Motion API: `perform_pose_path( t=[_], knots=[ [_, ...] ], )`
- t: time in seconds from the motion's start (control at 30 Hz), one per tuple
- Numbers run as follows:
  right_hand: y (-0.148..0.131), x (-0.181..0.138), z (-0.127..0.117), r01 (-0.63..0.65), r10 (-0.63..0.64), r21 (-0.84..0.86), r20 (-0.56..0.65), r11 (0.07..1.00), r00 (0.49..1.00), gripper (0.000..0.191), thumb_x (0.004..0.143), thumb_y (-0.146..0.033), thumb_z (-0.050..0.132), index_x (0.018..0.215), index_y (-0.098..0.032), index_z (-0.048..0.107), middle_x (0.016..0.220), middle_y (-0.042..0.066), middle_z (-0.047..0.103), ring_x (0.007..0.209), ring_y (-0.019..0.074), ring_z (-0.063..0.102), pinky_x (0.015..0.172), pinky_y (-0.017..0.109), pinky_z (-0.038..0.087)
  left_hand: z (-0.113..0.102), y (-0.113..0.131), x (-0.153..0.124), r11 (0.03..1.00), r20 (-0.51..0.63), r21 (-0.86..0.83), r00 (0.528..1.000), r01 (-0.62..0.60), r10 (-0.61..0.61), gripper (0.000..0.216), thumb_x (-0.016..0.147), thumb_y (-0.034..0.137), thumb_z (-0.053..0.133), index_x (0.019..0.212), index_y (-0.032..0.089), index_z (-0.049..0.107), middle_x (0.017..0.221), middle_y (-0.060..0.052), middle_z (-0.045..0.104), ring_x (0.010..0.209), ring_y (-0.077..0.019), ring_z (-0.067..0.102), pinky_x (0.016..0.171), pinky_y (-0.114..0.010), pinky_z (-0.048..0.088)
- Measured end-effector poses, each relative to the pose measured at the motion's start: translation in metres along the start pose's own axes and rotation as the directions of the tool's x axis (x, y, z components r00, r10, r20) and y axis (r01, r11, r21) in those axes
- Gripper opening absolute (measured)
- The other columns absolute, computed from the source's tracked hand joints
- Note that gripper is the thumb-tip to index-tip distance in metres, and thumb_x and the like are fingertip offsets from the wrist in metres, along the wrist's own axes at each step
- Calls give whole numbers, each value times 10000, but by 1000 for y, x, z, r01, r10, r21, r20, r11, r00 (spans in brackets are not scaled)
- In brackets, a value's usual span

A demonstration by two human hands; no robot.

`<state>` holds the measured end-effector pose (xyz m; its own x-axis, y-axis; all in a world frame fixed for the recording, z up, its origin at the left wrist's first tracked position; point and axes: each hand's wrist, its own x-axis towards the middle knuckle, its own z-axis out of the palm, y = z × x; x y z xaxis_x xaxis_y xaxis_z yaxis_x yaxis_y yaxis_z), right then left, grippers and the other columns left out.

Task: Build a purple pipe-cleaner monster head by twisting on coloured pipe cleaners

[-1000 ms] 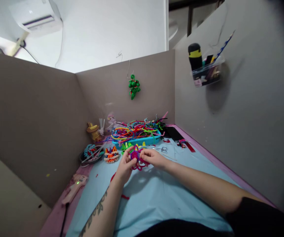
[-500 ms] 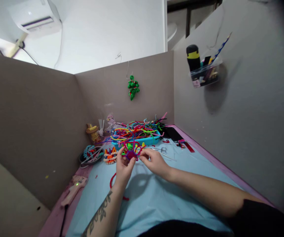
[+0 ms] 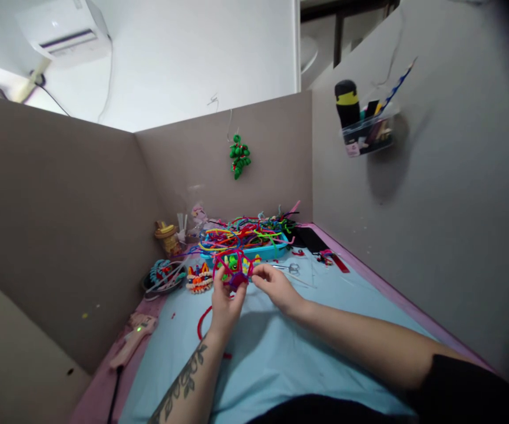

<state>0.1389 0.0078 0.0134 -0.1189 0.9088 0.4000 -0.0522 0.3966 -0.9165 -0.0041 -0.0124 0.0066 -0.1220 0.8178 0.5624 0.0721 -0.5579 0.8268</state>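
My left hand (image 3: 227,303) pinches a purple and magenta pipe-cleaner figure (image 3: 238,281) between thumb and fingers, held above the blue cloth. Looped magenta strands stand up from its round purple middle. At the figure's right side, my right hand (image 3: 276,287) has thumb and forefinger closed together by a strand; whether it grips the strand's end is hard to make out. Behind the figure are green and yellow pipe-cleaner pieces, partly covered by it. A loose red pipe cleaner (image 3: 200,324) lies on the cloth, passing under my left forearm.
A blue tray (image 3: 272,252) heaped with colourful pipe cleaners stands at the back. Left of my hands sit an orange and white figure (image 3: 198,280) and a dark bowl (image 3: 148,287). Scissors (image 3: 293,268) lie on the right. A pink glue gun (image 3: 133,341) rests at the left edge.
The figure has been turned and tilted in my left hand, and its magenta loops now lean more to the left. My right hand stays close to its right side.
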Motion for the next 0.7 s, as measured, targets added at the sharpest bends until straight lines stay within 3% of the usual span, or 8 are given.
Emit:
perform_pose_path(
  t=[0.07,0.13,0.2,0.27,0.33,0.4,0.57,0.7],
  knots=[
    [0,5,-4,50,-64,-112,-122,992,990,177,778,-297,528,908,-178,551,847,28,563,806,163,525,749,313,435,1,2,0,1000,8,-29,1000,9,-9,594,737,240,651,1244,241,342,1032,-74,594,840,-174,619,788,-317,466],
    [-1,12,-13,119,-166,-289,-143,950,976,212,793,-250,509,989,-191,560,1003,63,542,972,194,493,854,365,401,1,6,0,998,28,-54,1000,14,-13,589,740,236,646,1244,241,341,1044,-74,588,842,-168,615,798,-314,462],
    [-2,21,-23,220,-224,-439,43,871,974,182,788,-209,529,949,-204,613,1087,76,520,1102,225,427,958,430,318,1,9,0,997,51,-74,998,25,-22,597,744,232,640,1256,245,334,1051,-74,583,836,-164,609,801,-314,460],
    [-2,29,-32,291,-185,-486,255,824,949,114,790,-199,546,841,-202,648,1110,79,512,1129,236,411,978,453,293,1,13,0,994,77,-95,996,46,-39,606,749,228,634,1271,247,326,1049,-75,580,837,-165,602,795,-312,459],
    [-1,33,-37,312,-148,-490,344,814,927,108,804,-213,548,771,-191,648,1092,80,515,1103,229,435,964,439,315,1,16,1,988,112,-133,992,73,-58,602,754,228,628,1273,247,324,1053,-79,576,846,-169,595,783,-312,462],
    [-2,34,-38,327,-167,-496,341,804,925,116,810,-233,554,749,-186,642,1049,76,521,1056,218,463,945,418,337,1,18,1,979,156,-174,985,105,-78,591,759,233,623,1267,247,322,1033,-77,574,822,-166,595,766,-316,467],
    [-20,27,-38,472,-361,-544,305,694,881,93,813,-198,537,774,-185,620,938,70,536,942,202,486,868,370,376,0,18,3,978,175,-158,978,140,-112,570,760,248,627,1256,230,346,788,-6,564,659,-136,573,687,-291,459],
    [-33,22,-37,508,-298,-456,456,730,838,140,827,-157,475,875,-189,603,771,26,600,712,147,535,681,262,416,-2,15,3,979,198,-153,975,133,-102,578,761,251,629,1257,230,333,759,5,561,644,-134,563,668,-281,450]
  ],
)
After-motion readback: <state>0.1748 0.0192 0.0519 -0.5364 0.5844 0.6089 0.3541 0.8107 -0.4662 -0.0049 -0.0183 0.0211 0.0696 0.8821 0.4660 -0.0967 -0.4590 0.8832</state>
